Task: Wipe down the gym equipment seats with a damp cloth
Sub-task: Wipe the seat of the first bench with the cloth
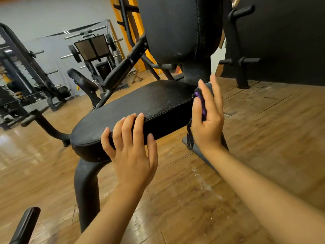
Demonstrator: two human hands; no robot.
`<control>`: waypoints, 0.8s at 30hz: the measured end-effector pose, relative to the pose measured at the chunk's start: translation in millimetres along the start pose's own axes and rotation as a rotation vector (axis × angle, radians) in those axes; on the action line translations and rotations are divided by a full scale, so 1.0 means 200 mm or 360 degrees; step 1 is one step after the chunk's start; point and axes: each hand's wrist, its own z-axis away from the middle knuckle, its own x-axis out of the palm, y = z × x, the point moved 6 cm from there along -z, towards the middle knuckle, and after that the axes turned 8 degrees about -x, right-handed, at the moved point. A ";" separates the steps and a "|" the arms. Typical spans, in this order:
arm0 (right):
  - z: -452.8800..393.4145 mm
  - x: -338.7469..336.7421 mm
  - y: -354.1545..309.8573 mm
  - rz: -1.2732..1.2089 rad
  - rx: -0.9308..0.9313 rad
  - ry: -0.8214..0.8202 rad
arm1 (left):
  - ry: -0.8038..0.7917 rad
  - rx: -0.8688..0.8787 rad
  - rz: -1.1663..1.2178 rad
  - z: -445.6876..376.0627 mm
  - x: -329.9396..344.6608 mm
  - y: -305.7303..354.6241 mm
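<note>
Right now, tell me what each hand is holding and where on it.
The right hand presses a purple cloth flat against the black seat pad's side edge, fingers straight. The left hand rests on the seat's front edge, gripping nothing.

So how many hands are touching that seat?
2. The left hand rests on the seat's near edge with fingers spread; the right hand presses a purple cloth against its right side.

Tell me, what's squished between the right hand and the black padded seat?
A dark purple cloth, pressed by the right hand against the side edge of the black padded seat, in the head view.
</note>
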 end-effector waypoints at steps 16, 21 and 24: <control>0.11 0.15 -0.25 0.0345 -0.1203 -0.0705 | -0.0077 0.0080 0.0047 0.00 -0.02 -0.02; 0.03 0.07 -0.11 0.0446 -0.0850 -0.0626 | -0.0134 0.0082 0.0036 0.00 -0.03 -0.02; 0.08 0.11 -0.18 0.0468 -0.0554 -0.0460 | -0.0159 0.0048 0.0061 0.00 -0.03 -0.02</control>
